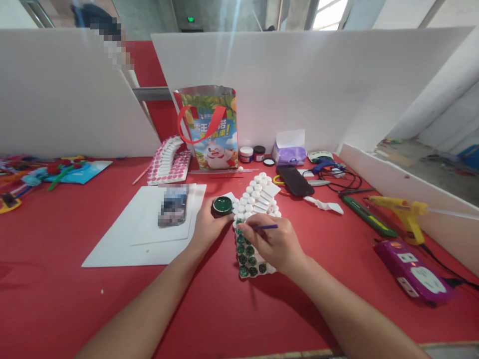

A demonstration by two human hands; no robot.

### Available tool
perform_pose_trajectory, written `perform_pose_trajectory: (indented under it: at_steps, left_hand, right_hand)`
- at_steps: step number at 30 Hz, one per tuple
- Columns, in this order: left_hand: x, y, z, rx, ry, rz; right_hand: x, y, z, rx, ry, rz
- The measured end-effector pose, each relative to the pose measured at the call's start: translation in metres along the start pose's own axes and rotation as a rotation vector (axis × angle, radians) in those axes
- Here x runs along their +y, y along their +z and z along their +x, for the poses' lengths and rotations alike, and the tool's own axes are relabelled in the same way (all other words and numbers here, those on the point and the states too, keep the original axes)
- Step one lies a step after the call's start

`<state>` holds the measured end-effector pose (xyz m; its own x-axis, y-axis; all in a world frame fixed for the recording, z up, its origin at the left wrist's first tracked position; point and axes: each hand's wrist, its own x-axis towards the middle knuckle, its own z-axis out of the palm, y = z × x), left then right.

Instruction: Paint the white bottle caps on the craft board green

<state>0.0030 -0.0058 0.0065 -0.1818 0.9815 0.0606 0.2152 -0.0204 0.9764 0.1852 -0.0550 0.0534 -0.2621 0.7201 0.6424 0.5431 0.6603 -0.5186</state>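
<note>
Green discs (243,260) near, painted | white discs (248,198) far, unpainted | left fingers (223,220) hold jar (222,205) | right fingers (258,220) pinch brush (267,227)

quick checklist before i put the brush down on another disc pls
1. Paint pot held and open: ok, the left hand grips it, green paint showing.
2. Brush in grip: ok, the right hand holds it by the handle.
3. Brush tip loaded: cannot tell, the fingers hide it.
4. All discs green: not ok, the green discs are at the near end; the white discs are farther off.
5. Black phone away from the pot: ok, it lies beyond the discs, to the right.
6. Glue gun cool: cannot tell by sight.
</note>
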Motion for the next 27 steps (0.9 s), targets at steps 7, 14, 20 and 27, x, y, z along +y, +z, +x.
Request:
perform_pose_trajectory:
  at_steps: [7,14,20,27]
  left_hand:
    - [0.000,-0.001,0.000,0.001,-0.003,0.027]
    - [-0.001,-0.001,0.001,-0.002,-0.007,0.033]
    - [0.000,-0.001,0.000,0.010,-0.008,0.039]
    - [-0.001,-0.001,0.001,0.013,-0.002,0.038]
  right_hand:
    - [-0.002,0.000,0.001,0.007,-0.005,0.010]
    - [0.001,-0.005,0.002,0.087,-0.037,0.025]
    - [0.003,-0.013,0.003,0.134,0.115,0.068]
    - [0.003,-0.013,0.003,0.104,0.177,0.099]
